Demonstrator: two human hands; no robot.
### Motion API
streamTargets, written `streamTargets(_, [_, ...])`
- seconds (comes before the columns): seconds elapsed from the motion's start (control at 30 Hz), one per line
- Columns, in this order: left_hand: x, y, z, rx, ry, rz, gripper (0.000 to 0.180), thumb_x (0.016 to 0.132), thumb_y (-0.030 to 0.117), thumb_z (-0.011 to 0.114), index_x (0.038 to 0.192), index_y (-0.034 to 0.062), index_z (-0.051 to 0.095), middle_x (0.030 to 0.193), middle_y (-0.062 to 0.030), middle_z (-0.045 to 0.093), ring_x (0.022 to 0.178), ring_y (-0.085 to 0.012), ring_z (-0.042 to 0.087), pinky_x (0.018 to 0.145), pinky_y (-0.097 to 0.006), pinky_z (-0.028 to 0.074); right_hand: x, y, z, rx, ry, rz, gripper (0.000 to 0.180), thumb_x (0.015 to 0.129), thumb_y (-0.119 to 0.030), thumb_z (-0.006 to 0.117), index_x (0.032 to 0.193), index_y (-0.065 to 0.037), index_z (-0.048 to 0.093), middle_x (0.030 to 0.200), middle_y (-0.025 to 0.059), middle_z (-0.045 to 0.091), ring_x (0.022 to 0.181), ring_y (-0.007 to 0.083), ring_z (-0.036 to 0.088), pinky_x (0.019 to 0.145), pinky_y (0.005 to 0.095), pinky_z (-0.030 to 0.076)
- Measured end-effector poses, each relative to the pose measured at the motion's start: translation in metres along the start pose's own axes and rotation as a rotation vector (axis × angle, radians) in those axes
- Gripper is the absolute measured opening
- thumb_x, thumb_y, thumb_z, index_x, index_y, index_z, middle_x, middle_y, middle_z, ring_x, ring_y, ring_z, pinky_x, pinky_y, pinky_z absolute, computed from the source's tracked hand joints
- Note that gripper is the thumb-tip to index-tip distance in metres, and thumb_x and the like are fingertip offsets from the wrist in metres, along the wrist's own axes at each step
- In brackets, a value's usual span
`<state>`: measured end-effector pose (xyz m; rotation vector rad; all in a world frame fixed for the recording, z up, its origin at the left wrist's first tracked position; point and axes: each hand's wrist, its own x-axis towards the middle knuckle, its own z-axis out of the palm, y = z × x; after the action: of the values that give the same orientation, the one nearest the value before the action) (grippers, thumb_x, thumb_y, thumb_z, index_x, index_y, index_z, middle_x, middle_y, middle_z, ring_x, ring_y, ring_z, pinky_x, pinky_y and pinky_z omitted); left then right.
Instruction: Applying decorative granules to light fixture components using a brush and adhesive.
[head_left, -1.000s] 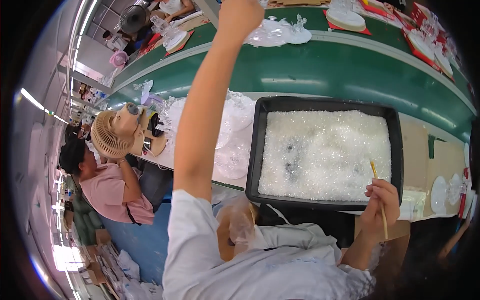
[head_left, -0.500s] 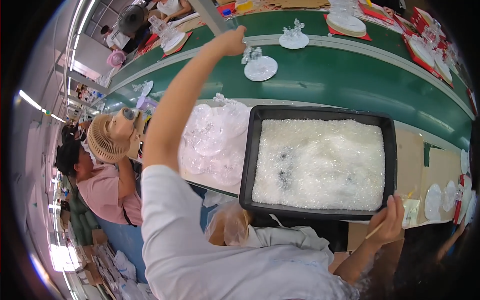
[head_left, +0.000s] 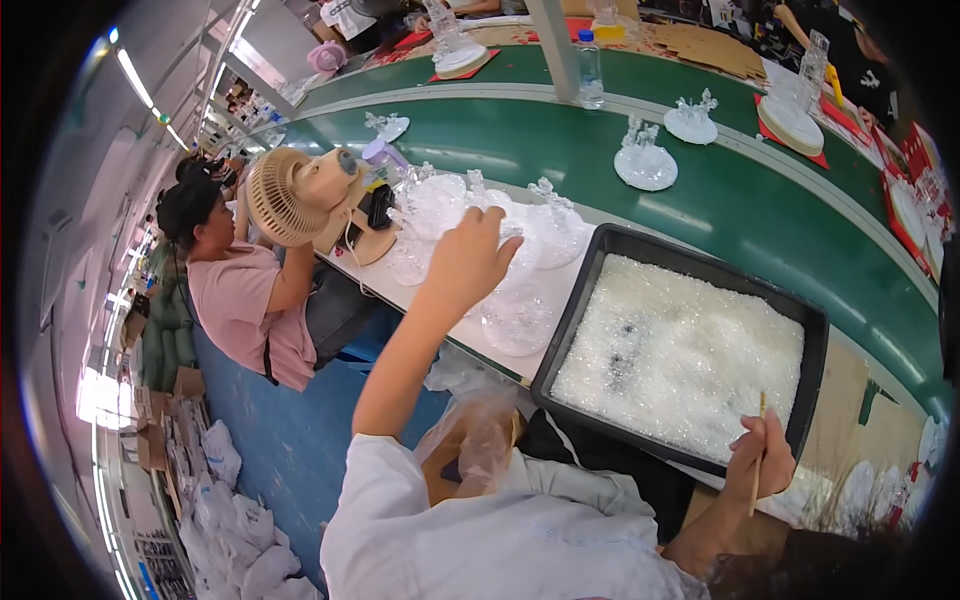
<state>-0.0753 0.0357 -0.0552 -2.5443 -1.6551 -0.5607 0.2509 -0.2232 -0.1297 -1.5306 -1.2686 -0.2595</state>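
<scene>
**Clear plastic domes and a thin stick at the bench**

Clear plastic domes (head_left: 470, 215) stand clustered on the white bench (head_left: 560, 290), left of a black tray (head_left: 590, 300) filled with white granules (head_left: 680, 355). The left arm extends forward and upward, elbow nearly straight; the left hand (head_left: 470, 260) rests on the domes, fingers curled loosely over one, though the grip cannot be told as closed. The right forearm bends inward at the tray's near rim; the right hand (head_left: 762, 458) pinches a thin stick (head_left: 758, 450) upright. A beige fan (head_left: 290, 195) stands farther left.
</scene>
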Motion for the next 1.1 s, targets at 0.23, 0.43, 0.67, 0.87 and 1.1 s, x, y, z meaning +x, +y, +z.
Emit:
streamTargets(0.23, [0.007,-0.013,0.007,-0.132,0.075,0.025,0.013,0.088,0.012,0.062,0.085,0.0003,0.066,0.074,-0.0209,0.065,0.072,-0.0398,0.064,0.066,-0.045,0.05,0.013,-0.013,0.0,-0.084,-0.037,-0.293,0.022,0.096,-0.014,0.053,0.085,-0.003,0.069,0.072,0.0088,0.068,0.057,0.0161,0.061,0.053,0.0289,0.047])
streamTargets(0.43, [0.006,0.002,-0.043,-0.204,0.181,0.103,0.011,0.088,0.01,0.065,0.09,-0.0002,0.067,0.072,-0.0195,0.064,0.066,-0.0339,0.065,0.06,-0.038,0.049,0.023,-0.033,-0.006,0.05,-0.18,0.031,0.024,0.096,-0.013,0.051,0.086,0.003,0.066,0.075,0.0115,0.066,0.064,0.0153,0.063,0.056,0.0276,0.046])
streamTargets(0.67, [-0.015,0.076,-0.087,-0.368,0.235,0.358,0.012,0.082,-0.005,0.064,0.093,0.0008,0.063,0.086,-0.015,0.065,0.068,-0.0316,0.062,0.061,-0.034,0.049,0.056,-0.053,0.032,1.109,-0.322,0.815,0.049,0.104,-0.028,0.044,0.138,0.006,0.043,0.127,0.0248,0.059,0.113,0.0338,0.063,0.09,0.0396,0.054])
streamTargets(0.87, [-0.015,0.117,-0.054,-0.6,0.167,0.655,0.029,0.079,-0.014,0.057,0.103,0.0015,0.061,0.097,-0.0141,0.066,0.082,-0.0261,0.065,0.071,-0.03,0.051,0.054,-0.048,0.05,1.526,-0.374,1.093,0.058,0.103,-0.037,0.035,0.142,0.007,0.038,0.138,0.0217,0.05,0.128,0.0355,0.05,0.107,0.049,0.041])
streamTargets(1.1, [-0.017,0.157,-0.005,-1.322,-0.053,0.055,0.038,0.093,0.004,0.061,0.129,-0.0007,0.049,0.113,-0.0105,0.065,0.087,-0.0081,0.057,0.076,-0.022,0.046,0.046,-0.047,0.036,1.399,-0.287,0.806,0.076,0.1,-0.051,0.032,0.143,0.011,0.033,0.14,0.0215,0.048,0.13,0.0315,0.048,0.109,0.0456,0.037])
